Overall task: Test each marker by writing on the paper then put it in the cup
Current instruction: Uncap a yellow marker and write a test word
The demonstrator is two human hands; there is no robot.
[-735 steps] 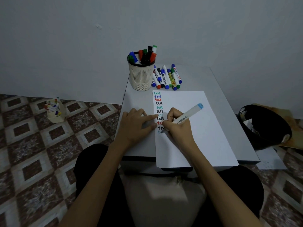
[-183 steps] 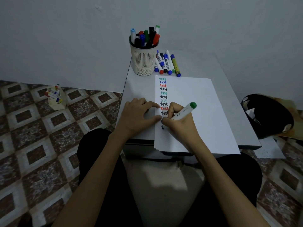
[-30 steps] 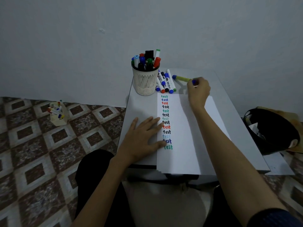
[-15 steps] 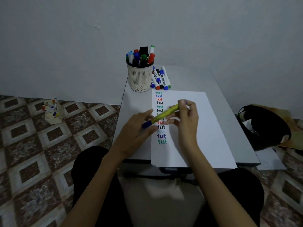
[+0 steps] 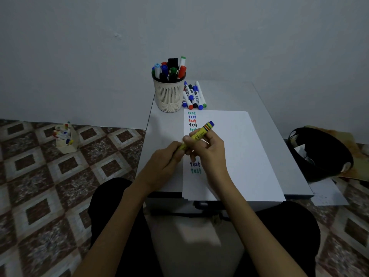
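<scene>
A yellow marker [image 5: 201, 131] with a blue end is held over the white paper [image 5: 239, 152], tilted up to the right. My right hand [image 5: 207, 150] grips its barrel. My left hand [image 5: 165, 162] is closed around its lower end, where the cap is hidden. The paper carries a column of coloured "test" words down its left edge. A white mesh cup [image 5: 169, 94] full of markers stands at the table's back left. Several untested markers [image 5: 193, 95] lie just right of the cup.
The small grey table [image 5: 267, 108] stands against a grey wall. On the tiled floor to the left sits a small box of markers [image 5: 64, 138]. A black bag [image 5: 319, 152] lies on the floor to the right. My knees are under the table's front edge.
My right hand took the yellow marker from the pile and brought it over the paper. My left hand left the paper and closed on the marker's lower end; the blue end now points up-right.
</scene>
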